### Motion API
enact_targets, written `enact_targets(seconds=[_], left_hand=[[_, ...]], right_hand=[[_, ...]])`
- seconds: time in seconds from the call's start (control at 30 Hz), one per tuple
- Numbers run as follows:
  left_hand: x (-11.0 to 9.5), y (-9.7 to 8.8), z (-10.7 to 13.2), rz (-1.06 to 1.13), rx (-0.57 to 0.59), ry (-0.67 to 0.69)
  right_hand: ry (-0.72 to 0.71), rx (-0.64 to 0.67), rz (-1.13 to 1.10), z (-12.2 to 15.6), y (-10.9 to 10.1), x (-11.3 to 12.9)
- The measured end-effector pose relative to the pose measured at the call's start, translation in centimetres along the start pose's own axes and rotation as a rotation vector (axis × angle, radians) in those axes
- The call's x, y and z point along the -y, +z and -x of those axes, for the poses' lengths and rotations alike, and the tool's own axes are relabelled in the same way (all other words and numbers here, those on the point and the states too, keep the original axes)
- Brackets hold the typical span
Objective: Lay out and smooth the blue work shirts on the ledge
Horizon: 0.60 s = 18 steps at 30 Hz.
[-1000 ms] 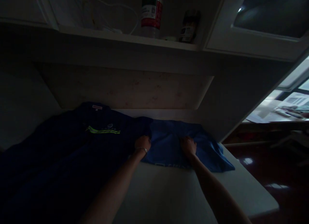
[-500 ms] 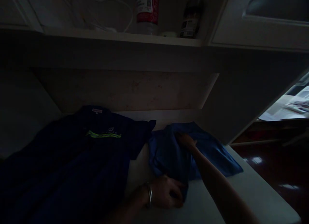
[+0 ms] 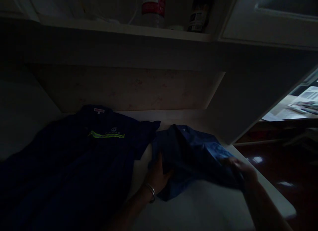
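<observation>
- My left hand [image 3: 157, 176] lies on the pale table [image 3: 198, 207], fingers together and slid under the left edge of the blue cloth [image 3: 191, 156]; a bracelet [image 3: 150, 192] sits on its wrist.
- My right hand [image 3: 242, 171] is closed on the right end of the same cloth, near the table's right edge; the light is too dim to see each finger.
- The blue cloth lies crumpled between my two hands, on the table.
- Just left of my left hand a dark navy shirt [image 3: 74, 158] is spread flat, with a yellow-green stripe [image 3: 106, 135] on its chest.
- Behind both hands a pale back panel [image 3: 129, 88] rises from the table, and above it is a shelf [image 3: 119, 27] with a red-labelled bottle [image 3: 152, 7] and a dark bottle [image 3: 200, 12].
- Far right of my right hand the dark glossy floor [image 3: 278, 158] reflects light, and a bright desk with papers [image 3: 295, 108] is well apart.
</observation>
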<state>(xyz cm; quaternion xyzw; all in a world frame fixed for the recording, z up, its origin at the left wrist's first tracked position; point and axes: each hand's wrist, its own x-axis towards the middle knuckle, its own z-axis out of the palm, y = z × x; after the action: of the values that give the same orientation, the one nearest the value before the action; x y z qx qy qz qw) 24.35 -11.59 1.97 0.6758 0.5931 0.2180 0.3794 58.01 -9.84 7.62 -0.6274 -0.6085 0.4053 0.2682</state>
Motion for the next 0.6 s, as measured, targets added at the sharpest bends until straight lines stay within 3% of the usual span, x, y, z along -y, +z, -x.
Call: enact_targets(seconds=[0.03, 0.07, 0.1, 0.13, 0.2, 0.3, 0.37, 0.43, 0.5, 0.6], left_hand=[[0.1, -0.2, 0.1, -0.069, 0.032, 0.020], [0.0, -0.3, 0.2, -0.144, 0.054, 0.041], [-0.1, -0.3, 0.3, -0.209, 0.064, 0.060], [-0.3, -0.3, 0.4, -0.259, 0.060, 0.082], [-0.9, 0.0, 0.6, -0.295, 0.021, 0.151], [-2.1, 0.4, 1.1, -0.178, 0.021, 0.309], [-3.1, 0.2, 1.7, -0.014, 0.114, 0.395], [-3.9, -0.3, 2.6, 0.101, 0.265, 0.440], [-4.6, -1.1, 3.7, 0.087, 0.411, 0.463], [-4.8, -2.2, 5.3, 0.044, 0.586, 0.416]], right_hand=[[0.039, 0.268, -0.066, 2.3, -0.7, -1.0], [0.103, 0.447, -0.092, 4.1, -1.2, -2.0], [0.153, 0.570, -0.106, 5.3, -1.4, -2.7], [0.194, 0.590, -0.106, 5.9, -1.5, -3.2], [0.206, 0.333, -0.081, 5.2, -1.1, -3.7], [0.054, -0.220, 0.038, 1.3, -0.1, -3.3], [-0.066, -0.406, 0.225, -1.9, 1.0, -2.4], [-0.093, -0.404, 0.397, -4.5, 2.4, -1.3], [-0.043, -0.265, 0.504, -6.1, 4.0, -0.1], [-0.035, -0.001, 0.523, -6.2, 5.2, 0.9]])
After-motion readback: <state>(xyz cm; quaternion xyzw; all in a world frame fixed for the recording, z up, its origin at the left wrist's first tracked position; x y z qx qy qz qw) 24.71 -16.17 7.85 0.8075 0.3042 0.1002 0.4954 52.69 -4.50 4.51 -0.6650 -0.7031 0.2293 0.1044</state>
